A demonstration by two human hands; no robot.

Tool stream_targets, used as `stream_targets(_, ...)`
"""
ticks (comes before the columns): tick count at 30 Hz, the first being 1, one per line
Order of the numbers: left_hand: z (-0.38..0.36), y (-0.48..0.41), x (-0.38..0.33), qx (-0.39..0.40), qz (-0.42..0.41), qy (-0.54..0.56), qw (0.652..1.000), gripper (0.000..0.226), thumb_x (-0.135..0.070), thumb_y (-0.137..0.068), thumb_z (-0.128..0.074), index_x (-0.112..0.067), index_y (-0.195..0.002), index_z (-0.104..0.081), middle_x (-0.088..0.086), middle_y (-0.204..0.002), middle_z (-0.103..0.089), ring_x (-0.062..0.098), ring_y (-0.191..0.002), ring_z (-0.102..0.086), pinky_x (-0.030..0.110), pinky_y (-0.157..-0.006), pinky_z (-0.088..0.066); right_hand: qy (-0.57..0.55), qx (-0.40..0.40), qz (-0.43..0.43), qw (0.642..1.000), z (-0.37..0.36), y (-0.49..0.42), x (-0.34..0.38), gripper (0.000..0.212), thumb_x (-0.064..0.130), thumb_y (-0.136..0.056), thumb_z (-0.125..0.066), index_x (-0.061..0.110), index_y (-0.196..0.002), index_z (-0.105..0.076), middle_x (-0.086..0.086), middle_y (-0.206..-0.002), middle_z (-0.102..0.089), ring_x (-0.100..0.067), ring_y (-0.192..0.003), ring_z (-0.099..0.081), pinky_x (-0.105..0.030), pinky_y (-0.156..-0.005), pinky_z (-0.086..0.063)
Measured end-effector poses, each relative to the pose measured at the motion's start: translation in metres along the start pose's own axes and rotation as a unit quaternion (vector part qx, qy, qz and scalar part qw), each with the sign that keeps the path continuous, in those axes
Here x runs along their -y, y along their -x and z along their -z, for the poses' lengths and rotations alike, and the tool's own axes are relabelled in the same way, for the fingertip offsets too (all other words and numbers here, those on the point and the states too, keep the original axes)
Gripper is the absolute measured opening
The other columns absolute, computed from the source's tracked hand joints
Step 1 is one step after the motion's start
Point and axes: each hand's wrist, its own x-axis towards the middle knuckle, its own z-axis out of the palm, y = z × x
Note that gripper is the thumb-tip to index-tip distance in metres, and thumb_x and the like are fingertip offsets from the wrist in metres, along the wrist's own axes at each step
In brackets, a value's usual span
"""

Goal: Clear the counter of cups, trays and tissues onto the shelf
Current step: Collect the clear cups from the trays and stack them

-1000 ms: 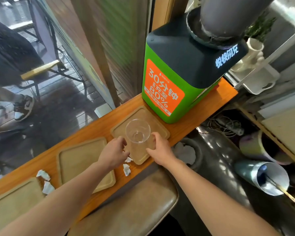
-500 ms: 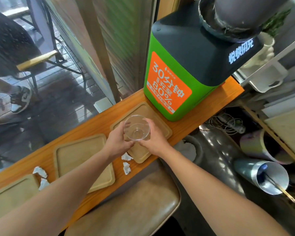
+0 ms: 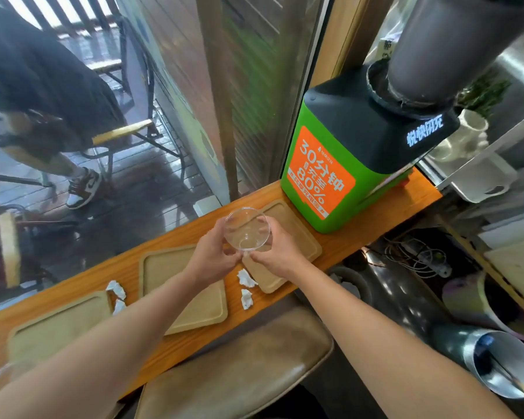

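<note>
You have the cup (image 3: pixel 247 228) cradled between both hands, raised a little over the right tray (image 3: pixel 297 240). Your left hand (image 3: pixel 212 258) curls round its 9 o'clock side and your right hand (image 3: pixel 280 252) round its 3 o'clock side, the fingers of both closed against the clear wall.

Keep it upright as you carry it; the clear plastic looks thin, so squeeze only enough to hold and let the lower fingers bear the base. One hand could likely manage it, which would free the other for a tray. The shelf is not clearly in view, so look for it before you swing, and mind the green charger (image 3: pixel 342 164) standing close at 1 o'clock of the cup.

The cup looks empty; at most a trace of liquid sits at the bottom, too faint to tell. All three trays on the counter (image 3: pixel 372 234) are bare: the right one under the cup, the middle tray (image 3: pixel 176 285) at 7 o'clock of it, and the left tray (image 3: pixel 58 325) further the same way. Two tissues (image 3: pixel 246 287) lie on the wood between the right and middle trays, and another pair of tissue wads (image 3: pixel 117 296) between the middle and left trays.
</note>
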Motion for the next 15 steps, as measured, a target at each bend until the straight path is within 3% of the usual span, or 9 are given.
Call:
stream_targets(7, 0.058, 0.053, -0.011, -0.071, -0.005, -0.02, 0.997, 0.061, -0.02, -0.077, -0.083, -0.049, -0.115, -0.045, -0.03, -0.102, -0.057, -0.017, -0.094, -0.059, 0.001, -0.065, -0.047, 0.005, 0.047, 0.061, 0.997, -0.039, 0.015, 0.059, 0.076, 0.034, -0.073, -0.085, 0.036, -0.135, -0.04, 0.021, -0.12, -0.051, 0.001, -0.105, -0.052, -0.008, -0.073, -0.04)
stream_targets(10, 0.083, 0.077, -0.005, -0.096, 0.006, -0.021, 0.995, 0.062, -0.019, -0.078, -0.082, -0.031, -0.129, -0.048, -0.016, -0.11, -0.064, 0.003, -0.099, -0.065, 0.009, -0.071, -0.053, 0.027, 0.073, 0.085, 0.993, -0.058, 0.024, 0.083, 0.069, 0.027, -0.073, -0.085, 0.042, -0.125, -0.042, 0.029, -0.106, -0.049, 0.005, -0.094, -0.054, -0.006, -0.065, -0.041)
stream_targets(12, 0.097, 0.091, -0.001, -0.112, 0.009, -0.03, 0.993, 0.062, -0.016, -0.079, -0.08, -0.023, -0.131, -0.048, -0.008, -0.112, -0.065, 0.01, -0.101, -0.066, 0.013, -0.075, -0.056, 0.034, 0.086, 0.097, 0.991, -0.071, 0.027, 0.094, 0.069, 0.023, -0.072, -0.084, 0.044, -0.122, -0.042, 0.029, -0.107, -0.05, 0.0, -0.097, -0.055, -0.009, -0.069, -0.045)
stream_targets(15, 0.12, 0.118, 0.005, -0.141, 0.023, -0.037, 0.989, 0.062, -0.014, -0.078, -0.079, -0.02, -0.131, -0.048, -0.011, -0.11, -0.063, 0.009, -0.1, -0.066, 0.014, -0.08, -0.056, 0.046, 0.116, 0.121, 0.985, -0.095, 0.034, 0.114, 0.072, 0.02, -0.072, -0.084, 0.037, -0.13, -0.043, 0.013, -0.121, -0.055, -0.011, -0.109, -0.058, -0.023, -0.082, -0.053)
